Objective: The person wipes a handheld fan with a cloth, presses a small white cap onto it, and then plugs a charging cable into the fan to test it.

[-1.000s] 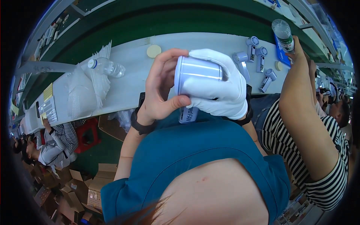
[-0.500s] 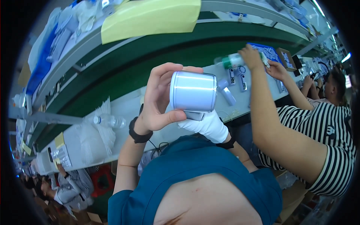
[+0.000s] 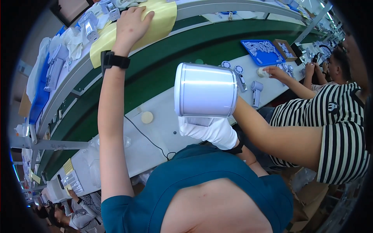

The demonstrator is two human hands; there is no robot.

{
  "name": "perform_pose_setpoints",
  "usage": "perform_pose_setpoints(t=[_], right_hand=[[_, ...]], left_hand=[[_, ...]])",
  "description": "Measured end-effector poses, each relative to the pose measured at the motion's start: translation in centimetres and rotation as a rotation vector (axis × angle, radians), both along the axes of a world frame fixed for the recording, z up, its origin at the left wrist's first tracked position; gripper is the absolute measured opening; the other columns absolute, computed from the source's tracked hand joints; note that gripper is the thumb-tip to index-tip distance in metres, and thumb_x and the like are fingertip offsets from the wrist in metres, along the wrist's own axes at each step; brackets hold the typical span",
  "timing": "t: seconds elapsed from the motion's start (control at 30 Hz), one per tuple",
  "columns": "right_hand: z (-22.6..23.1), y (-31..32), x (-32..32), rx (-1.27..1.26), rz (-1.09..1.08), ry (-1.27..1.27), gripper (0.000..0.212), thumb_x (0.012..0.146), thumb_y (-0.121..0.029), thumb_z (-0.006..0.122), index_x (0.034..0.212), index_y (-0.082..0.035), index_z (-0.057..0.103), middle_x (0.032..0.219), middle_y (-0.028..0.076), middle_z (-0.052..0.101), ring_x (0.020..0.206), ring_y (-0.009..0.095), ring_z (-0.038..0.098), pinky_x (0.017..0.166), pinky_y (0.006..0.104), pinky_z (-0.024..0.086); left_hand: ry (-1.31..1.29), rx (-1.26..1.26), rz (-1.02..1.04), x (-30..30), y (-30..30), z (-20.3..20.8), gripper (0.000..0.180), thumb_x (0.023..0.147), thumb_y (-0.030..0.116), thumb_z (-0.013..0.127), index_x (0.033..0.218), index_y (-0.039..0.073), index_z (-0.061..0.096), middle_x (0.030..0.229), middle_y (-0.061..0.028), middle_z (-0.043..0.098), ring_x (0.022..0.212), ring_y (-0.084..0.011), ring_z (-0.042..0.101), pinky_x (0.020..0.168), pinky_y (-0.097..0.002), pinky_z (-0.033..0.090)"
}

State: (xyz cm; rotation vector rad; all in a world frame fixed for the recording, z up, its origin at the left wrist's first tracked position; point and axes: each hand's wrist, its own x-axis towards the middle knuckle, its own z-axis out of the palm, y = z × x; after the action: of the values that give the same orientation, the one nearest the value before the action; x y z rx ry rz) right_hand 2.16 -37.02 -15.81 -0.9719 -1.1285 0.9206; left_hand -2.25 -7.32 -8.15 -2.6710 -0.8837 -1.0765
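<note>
Evidently, by the head view, the step is holding while reaching: the gloved right hand (image 3: 210,132) grips a glossy, drum-headed lavender fan (image 3: 208,91) above the smooth white bench (image 3: 167,128); the bare left hand (image 3: 132,29), fingers loosely spread, seemingly empty, overlies 1 papery yellow sheet (image 3: 165,21). Next calls for steadiness, I'd judge.

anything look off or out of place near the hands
Nothing looks clearly spilled or damaged. One minor oddity: a small dark spot sits alone on the white tabletop, left of the gloved right hand holding the pale fan; too small to tell whether part or mark.
</note>
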Motion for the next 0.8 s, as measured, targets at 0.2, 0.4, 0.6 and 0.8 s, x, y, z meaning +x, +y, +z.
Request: perform_pose_setpoints(t=[0.2, 0.4, 0.6, 0.8], right_hand=[[1.1, 0.1, -0.5, -0.069, -0.03, 0.088, 0.045, 0.071, -0.014, 0.072, 0.11, -0.004, 0.051, 0.096, 0.003, 0.059, 0.084, 0.008, 0.055, 0.073, 0.0235, 0.046], [0.1, 3.9, 1.9, -0.168, 0.06, 0.376, 0.029, 0.077, -0.011, 0.064, 0.1, -0.002, 0.05, 0.069, 0.003, 0.056, 0.056, 0.012, 0.055, 0.052, 0.0243, 0.044], [-4.3, 6.7, 3.7, -0.263, 0.072, 0.53, 0.029, 0.075, -0.018, 0.067, 0.092, -0.005, 0.048, 0.066, 0.002, 0.053, 0.052, 0.011, 0.053, 0.049, 0.0241, 0.044], [-3.6, 7.4, 1.2, -0.293, 0.151, 0.488, 0.028, 0.076, -0.019, 0.066, 0.093, -0.005, 0.048, 0.065, 0.003, 0.054, 0.051, 0.012, 0.053, 0.048, 0.0245, 0.043]], left_hand=[[0.322, 0.166, 0.272, 1.6, 1.9, 1.4, 0.038, 0.088, 0.034, 0.045, 0.113, 0.007, 0.055, 0.112, -0.006, 0.055, 0.104, -0.0177, 0.05, 0.085, -0.0314, 0.039], [-0.79, -0.3, -0.573, -1.3, -2.5, 3.6, 0.021, 0.085, 0.016, 0.049, 0.096, 0.003, 0.062, 0.094, -0.0082, 0.062, 0.085, -0.0149, 0.058, 0.071, -0.0255, 0.043], [-0.046, -0.335, -1.151, -3.2, -21.2, -0.3, 0.016, 0.073, -0.002, 0.055, 0.089, 0.002, 0.06, 0.077, -0.0086, 0.059, 0.062, -0.0182, 0.053, 0.053, -0.031, 0.042], [0.267, -0.005, -1.165, -0.5, -26.3, -10.8, 0.016, 0.062, 0.013, 0.057, 0.075, 0.006, 0.06, 0.076, -0.002, 0.046, 0.076, -0.0151, 0.045, 0.061, -0.0241, 0.035]])
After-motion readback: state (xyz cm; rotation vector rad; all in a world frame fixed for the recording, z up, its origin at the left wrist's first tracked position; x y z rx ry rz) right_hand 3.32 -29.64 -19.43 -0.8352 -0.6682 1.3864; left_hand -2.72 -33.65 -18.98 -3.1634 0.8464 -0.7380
